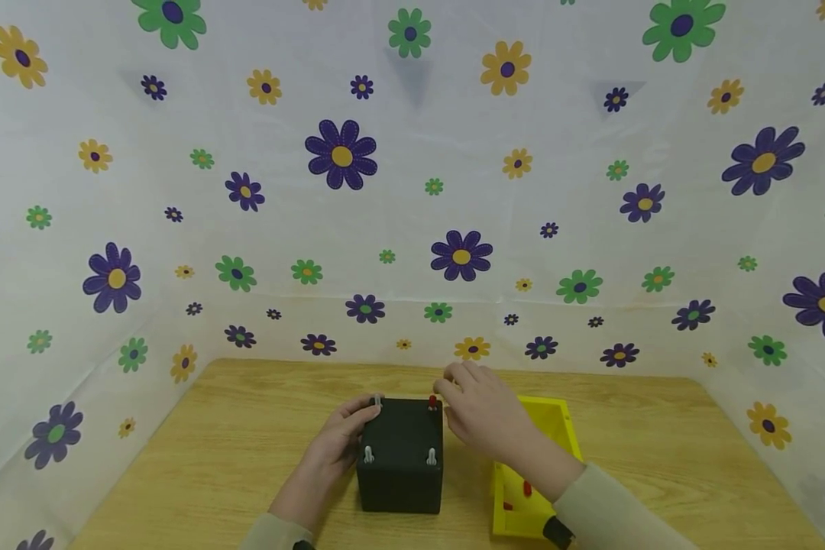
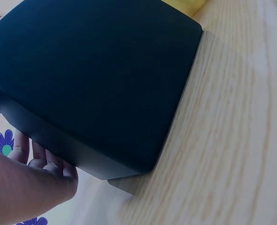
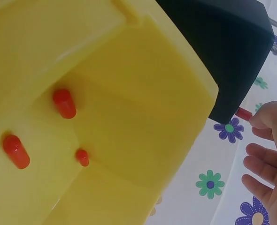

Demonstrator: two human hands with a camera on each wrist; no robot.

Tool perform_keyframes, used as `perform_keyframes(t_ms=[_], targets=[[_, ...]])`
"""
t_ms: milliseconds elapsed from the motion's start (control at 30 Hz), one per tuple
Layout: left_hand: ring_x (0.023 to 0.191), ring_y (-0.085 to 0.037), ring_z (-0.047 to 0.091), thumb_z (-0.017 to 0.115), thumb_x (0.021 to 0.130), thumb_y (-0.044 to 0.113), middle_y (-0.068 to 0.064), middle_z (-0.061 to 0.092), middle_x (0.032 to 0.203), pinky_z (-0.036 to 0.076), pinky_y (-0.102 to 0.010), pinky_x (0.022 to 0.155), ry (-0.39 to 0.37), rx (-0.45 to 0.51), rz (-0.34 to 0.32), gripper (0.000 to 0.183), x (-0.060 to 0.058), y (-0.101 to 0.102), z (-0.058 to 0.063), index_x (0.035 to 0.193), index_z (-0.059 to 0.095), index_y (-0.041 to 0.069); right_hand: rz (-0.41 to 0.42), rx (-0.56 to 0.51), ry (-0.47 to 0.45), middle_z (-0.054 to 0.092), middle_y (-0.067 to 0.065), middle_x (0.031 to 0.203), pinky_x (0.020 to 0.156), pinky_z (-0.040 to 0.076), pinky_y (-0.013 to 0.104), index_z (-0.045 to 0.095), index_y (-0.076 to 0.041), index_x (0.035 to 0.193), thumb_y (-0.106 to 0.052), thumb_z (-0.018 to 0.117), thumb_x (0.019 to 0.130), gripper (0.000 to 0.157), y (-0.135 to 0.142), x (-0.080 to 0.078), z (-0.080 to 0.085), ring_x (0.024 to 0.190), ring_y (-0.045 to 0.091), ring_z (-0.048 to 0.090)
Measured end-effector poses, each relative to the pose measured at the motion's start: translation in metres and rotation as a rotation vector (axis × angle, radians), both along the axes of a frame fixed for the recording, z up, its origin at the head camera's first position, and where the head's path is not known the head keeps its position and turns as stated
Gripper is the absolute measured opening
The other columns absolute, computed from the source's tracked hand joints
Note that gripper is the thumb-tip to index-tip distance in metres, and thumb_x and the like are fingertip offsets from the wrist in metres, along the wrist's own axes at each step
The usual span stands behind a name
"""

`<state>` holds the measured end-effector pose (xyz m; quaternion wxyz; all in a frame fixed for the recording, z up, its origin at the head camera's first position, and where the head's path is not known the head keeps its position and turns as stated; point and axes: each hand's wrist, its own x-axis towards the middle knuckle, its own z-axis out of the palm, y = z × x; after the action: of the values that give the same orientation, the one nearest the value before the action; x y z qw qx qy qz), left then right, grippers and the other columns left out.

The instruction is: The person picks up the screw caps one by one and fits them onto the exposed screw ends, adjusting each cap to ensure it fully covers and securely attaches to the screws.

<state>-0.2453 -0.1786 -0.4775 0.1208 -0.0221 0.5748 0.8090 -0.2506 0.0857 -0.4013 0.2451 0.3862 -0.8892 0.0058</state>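
Observation:
A black box point(image 1: 402, 434) stands on the table with silver threaded posts at its top corners. On the far right post sits a red cap point(image 1: 432, 401). My left hand point(image 1: 337, 435) holds the box at its far left corner, the thumb on top near a bare post point(image 1: 377, 402); in the left wrist view its fingers lie against the box's side. My right hand point(image 1: 484, 409) is at the red cap, its fingers loosely bent. In the right wrist view a fingertip meets or nearly meets the cap's end; a firm pinch is not visible.
Right of the box stands a yellow bin point(image 1: 569, 416), partly under my right forearm. Inside it lie red caps, including a larger one point(image 3: 64, 103), another point(image 3: 16, 151) and a small one point(image 3: 82, 157). A flower-patterned sheet point(image 1: 412, 206) walls the wooden table's back and sides.

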Motion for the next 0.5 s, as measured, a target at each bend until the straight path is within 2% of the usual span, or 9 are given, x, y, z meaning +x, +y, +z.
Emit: perform_keyframes(t_ms=[500], targets=[[0.087, -0.003, 0.073, 0.060, 0.105, 0.010, 0.013, 0.076, 0.095, 0.060, -0.023, 0.082, 0.001, -0.006, 0.003, 0.024, 0.000, 0.001, 0.000, 0.106, 0.076, 0.027, -0.023, 0.063, -0.013, 0.061, 0.004, 0.121, 0.100, 0.054, 0.036, 0.066, -0.016, 0.124, -0.029, 0.085, 0.090, 0.041, 0.016, 0.000, -0.005, 0.112, 0.023, 0.057]])
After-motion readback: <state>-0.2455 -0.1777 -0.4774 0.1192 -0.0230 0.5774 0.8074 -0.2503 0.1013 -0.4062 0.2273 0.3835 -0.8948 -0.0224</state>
